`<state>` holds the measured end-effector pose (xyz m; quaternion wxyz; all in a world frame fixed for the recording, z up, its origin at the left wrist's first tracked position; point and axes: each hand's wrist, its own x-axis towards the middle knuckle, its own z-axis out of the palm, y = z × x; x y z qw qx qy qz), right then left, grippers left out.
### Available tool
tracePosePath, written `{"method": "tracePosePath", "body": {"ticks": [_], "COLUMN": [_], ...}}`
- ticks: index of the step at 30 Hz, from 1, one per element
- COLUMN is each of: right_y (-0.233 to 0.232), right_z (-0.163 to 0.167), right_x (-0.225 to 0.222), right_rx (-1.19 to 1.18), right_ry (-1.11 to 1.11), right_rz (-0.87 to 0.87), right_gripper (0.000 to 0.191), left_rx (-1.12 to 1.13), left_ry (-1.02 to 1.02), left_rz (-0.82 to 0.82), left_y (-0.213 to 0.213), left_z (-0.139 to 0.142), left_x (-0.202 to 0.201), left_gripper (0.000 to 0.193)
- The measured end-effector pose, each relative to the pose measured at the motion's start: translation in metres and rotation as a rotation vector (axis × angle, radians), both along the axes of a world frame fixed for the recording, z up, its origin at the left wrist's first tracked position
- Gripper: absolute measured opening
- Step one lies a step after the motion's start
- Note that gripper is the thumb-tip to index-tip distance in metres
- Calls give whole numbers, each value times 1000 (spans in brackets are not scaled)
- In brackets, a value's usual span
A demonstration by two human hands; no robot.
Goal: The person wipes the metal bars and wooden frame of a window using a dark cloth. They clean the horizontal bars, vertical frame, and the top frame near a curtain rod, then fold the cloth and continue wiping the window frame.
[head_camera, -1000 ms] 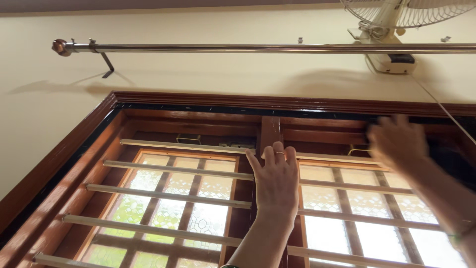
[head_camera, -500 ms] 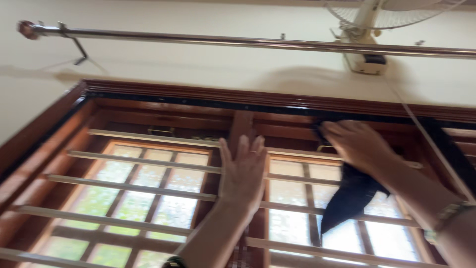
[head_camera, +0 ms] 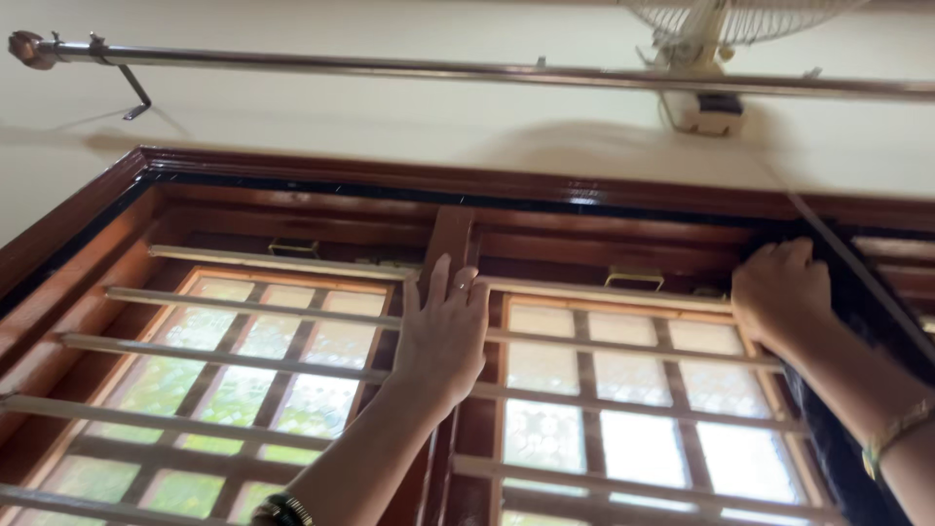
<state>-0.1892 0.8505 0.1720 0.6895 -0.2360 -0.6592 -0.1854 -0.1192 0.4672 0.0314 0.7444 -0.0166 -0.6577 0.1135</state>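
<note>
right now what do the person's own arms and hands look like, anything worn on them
Both forearms are bare, with no sleeves in view. The left hand wears no rings that show; a dark wristwatch with a gold-toned rim sits at that wrist. The right hand is also ringless as far as visible, with a thin gold-coloured bangle on its wrist.

- Right hand (head_camera: 779, 292) has swung out to the window frame's upper right, fingers gripping the black mesh (head_camera: 857, 321) there.
- Mesh no longer dangles mid-window; it's drawn aside rightward.
</note>
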Motion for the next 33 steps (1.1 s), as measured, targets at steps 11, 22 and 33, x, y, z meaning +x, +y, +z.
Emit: {"method": "tracePosePath", "body": {"ticks": [11, 22, 33], "right_y": [-68, -31, -128], "right_z": [54, 8, 1], "right_x": [-6, 33, 43], "right_rx": [-173, 206, 733], "right_ry": [-43, -117, -19], "right_rz": [575, 179, 563], "right_gripper": [49, 54, 38], "left_rx": [-15, -15, -4], "left_ry": [52, -10, -68], "left_rz": [-204, -270, -166], "left_y": [-9, -19, -14], "left_z": [-5, -7, -6], "left_x": [6, 12, 15], "left_gripper": [63, 67, 72]}}
